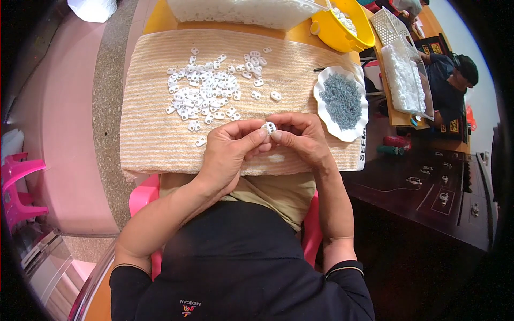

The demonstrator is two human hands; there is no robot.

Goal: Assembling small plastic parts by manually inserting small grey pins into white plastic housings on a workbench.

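Note:
Between my two hands is a small white two-holed plastic piece (pixel 270 127), pinched at the fingertips just above the striped towel (pixel 155 144). My left hand (pixel 234 147) grips it from the left with thumb and forefinger. From the right, the thumb and fingers of my right hand (pixel 302 138) close on the same piece. A loose heap of similar white two-holed pieces (pixel 206 88) lies beyond my left hand, with a few single ones nearer the middle. At the right, a scalloped white plate (pixel 325 115) holds many small grey-blue slender parts (pixel 342 101).
A clear bin (pixel 241 16) of white pieces and a yellow basin (pixel 361 40) stand at the table's far edge. Another clear bin (pixel 404 80) is on a table at the right, near a seated person (pixel 452 85). A pink stool (pixel 24 187) stands at far left.

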